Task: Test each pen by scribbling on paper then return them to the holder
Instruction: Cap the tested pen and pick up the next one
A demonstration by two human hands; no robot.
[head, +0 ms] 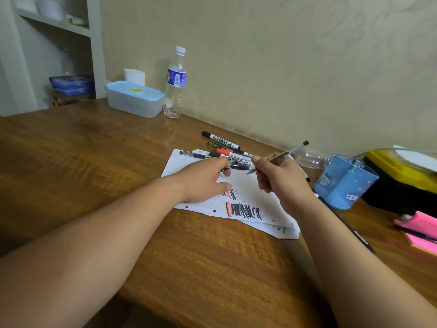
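Head view: pen [292, 150] aslant in right hand [281, 178]

Nothing is reading clearly: labels on the markers [222, 140] just beyond the fingers [224, 162] of the left hand [203, 181] and on the bottle [176, 78] are blurring out.

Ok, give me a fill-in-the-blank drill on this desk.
The right hand holds a ____.
The left hand rests on the ____.
The holder stands ____ of the paper.
The upright bottle has a ____ cap.
Missing: pen; paper; right; white.
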